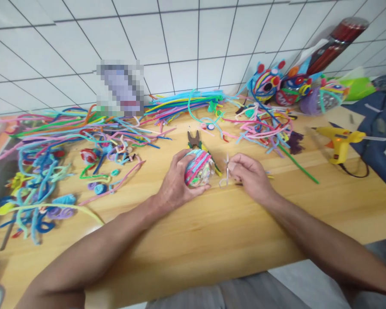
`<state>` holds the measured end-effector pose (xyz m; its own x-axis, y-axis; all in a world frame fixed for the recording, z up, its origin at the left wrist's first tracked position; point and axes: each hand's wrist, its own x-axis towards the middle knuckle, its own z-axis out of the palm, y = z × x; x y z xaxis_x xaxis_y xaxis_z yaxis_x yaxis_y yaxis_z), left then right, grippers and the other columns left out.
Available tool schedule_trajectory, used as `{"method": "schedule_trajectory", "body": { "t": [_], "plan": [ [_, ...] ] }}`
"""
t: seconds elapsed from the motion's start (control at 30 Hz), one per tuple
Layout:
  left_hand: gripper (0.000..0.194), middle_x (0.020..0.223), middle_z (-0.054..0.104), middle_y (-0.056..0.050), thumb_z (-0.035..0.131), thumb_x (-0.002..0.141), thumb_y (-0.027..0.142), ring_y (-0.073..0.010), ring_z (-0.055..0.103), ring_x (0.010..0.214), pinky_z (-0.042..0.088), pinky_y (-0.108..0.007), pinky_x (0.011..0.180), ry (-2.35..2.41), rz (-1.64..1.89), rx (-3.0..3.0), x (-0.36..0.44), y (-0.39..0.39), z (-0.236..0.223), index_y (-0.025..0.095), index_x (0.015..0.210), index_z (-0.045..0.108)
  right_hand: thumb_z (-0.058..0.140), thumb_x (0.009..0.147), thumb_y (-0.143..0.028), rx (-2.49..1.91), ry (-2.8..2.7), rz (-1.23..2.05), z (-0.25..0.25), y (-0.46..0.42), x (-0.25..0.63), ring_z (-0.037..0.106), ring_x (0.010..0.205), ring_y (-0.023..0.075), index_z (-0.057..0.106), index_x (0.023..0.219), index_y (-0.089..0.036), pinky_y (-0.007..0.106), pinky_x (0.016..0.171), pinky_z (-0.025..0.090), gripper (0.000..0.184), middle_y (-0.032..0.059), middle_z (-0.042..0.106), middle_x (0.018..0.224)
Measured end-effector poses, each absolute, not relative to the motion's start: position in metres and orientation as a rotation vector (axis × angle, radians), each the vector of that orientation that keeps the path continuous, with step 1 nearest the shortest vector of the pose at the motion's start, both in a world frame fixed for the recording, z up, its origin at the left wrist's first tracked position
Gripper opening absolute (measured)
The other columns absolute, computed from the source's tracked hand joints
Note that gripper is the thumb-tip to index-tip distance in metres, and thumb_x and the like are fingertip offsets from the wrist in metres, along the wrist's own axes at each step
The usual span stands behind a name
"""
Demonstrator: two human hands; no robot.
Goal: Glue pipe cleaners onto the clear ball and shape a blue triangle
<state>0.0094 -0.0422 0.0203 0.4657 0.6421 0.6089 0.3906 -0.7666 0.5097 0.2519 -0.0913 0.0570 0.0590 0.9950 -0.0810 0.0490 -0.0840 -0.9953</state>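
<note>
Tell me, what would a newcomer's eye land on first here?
Probably the pink-and-blue wrapped ball in the person's left hand, near the middle of the picture. Next, the bright pipe cleaners heaped along the tiled wall and sprawling at the left. Then the colourful decorated figures at the back right, with a yellow glue gun nearer the person.

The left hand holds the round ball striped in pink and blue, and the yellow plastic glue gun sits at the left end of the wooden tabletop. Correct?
Not quite: the head view shows the yellow plastic glue gun toward the right end of the wooden tabletop. The left hand does hold the round ball striped in pink and blue.
</note>
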Motion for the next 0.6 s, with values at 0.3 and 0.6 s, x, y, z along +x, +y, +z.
{"method": "schedule_trajectory", "body": {
  "t": [0.3, 0.6],
  "plan": [
    [0.098, 0.148, 0.054, -0.017, 0.093, 0.075, 0.049, -0.0367, 0.056, 0.141, 0.053, -0.059, 0.115, 0.86, 1.201, 2.426, 0.008, -0.04, 0.02, 0.026, 0.153, 0.038, 0.071, 0.087, -0.028, -1.731, -1.846, 0.46, 0.09, -0.071, 0.303, 0.069, 0.105, 0.0291, 0.077, 0.095, -0.021, 0.043, 0.092, 0.053, 0.012, 0.0118, 0.078, 0.112],
    [0.104, 0.151, 0.052, -0.018, 0.097, 0.07, 0.044, -0.0383, 0.056, 0.143, 0.052, -0.06, 0.116, 0.856, 1.198, 2.423, 0.006, -0.039, 0.018, 0.026, 0.154, 0.037, 0.061, 0.098, -0.048, -2.075, -1.155, 0.26, 0.131, -0.123, 0.455, 0.063, 0.059, 0.0128, 0.071, 0.075, -0.01, 0.033, 0.058, 0.041, 0.046, 0.0159, 0.073, 0.073]
  ]
}}
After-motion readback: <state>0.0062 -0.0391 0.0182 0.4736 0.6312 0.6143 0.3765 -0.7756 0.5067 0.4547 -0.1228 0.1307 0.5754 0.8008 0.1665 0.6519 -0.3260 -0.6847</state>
